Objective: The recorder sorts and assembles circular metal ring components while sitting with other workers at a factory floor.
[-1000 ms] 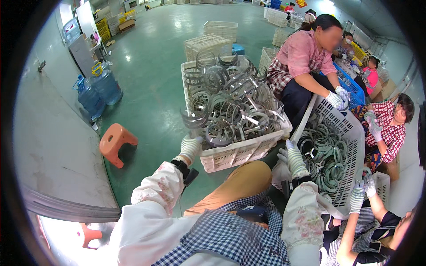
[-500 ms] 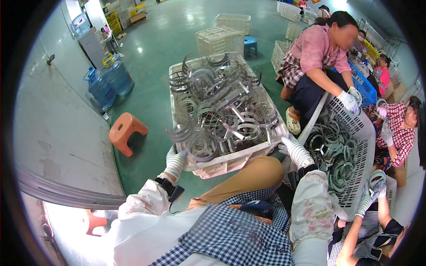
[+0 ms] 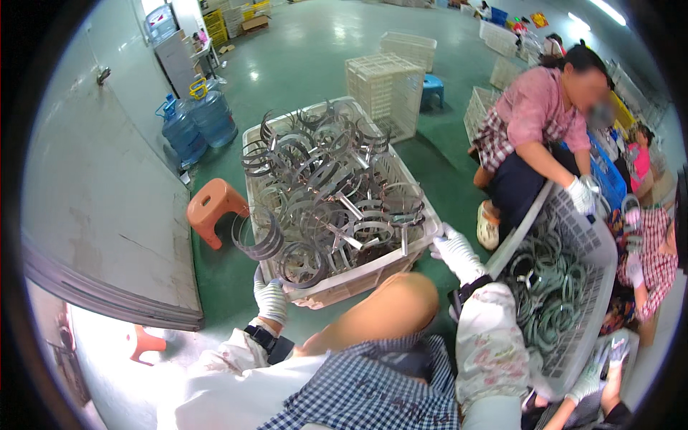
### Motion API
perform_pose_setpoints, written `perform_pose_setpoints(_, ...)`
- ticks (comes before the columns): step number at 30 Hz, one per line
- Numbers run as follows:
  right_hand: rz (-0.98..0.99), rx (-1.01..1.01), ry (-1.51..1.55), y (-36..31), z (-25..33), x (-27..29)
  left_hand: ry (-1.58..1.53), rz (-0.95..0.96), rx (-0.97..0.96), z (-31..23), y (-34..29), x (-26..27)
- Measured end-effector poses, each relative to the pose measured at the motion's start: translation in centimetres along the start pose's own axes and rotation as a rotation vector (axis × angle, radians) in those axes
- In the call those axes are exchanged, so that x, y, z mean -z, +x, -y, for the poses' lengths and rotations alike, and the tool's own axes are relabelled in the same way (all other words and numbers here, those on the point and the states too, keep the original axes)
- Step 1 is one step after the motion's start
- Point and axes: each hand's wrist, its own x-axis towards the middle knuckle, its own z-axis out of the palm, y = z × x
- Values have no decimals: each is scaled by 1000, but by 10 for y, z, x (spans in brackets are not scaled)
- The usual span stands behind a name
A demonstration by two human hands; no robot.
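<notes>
A white plastic crate (image 3: 342, 290) stands before me, heaped above its rim with thin metal ring clamps (image 3: 319, 179) that have silvery metal stems. My left hand (image 3: 270, 299), in a striped glove, is closed on the crate's near left corner. At the near right corner, my right hand (image 3: 456, 252), also gloved, grips the rim. Its fingertips are partly hidden at the edge. One large ring clamp (image 3: 258, 236) sticks out over the left side above my left hand. My bent knee (image 3: 390, 301) is against or close to the crate's near wall.
On the right, a grey crate (image 3: 598, 265) holds greenish rings (image 3: 548, 287), with a co-worker's gloved hand (image 3: 580, 195) at its far side. An orange stool (image 3: 215, 204) stands left, near water jugs (image 3: 208, 118). Beyond are an upright white crate (image 3: 383, 93) and a blue stool (image 3: 432, 87).
The crate has turned slightly and shifted left and nearer in view, with both my hands still on its corners. My view has also shifted. The orange stool now sits closer beside the crate.
</notes>
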Motion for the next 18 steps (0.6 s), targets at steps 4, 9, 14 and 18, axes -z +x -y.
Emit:
perform_pose_setpoints(4, -29, 31, 46, 57, -11, 8, 62, -111, 9, 9, 37, -31)
perform_pose_setpoints(9, -170, 186, -277, 127, 15, -7, 331, -144, -100, 5, 101, -51)
perform_pose_setpoints(14, -74, 220, -207, 187, 41, -8, 374, -68, -219, 5, 178, -74)
perform_pose_setpoints(18, 90, 148, 343, 216, 71, -17, 364, -93, -96, -4, 229, -97)
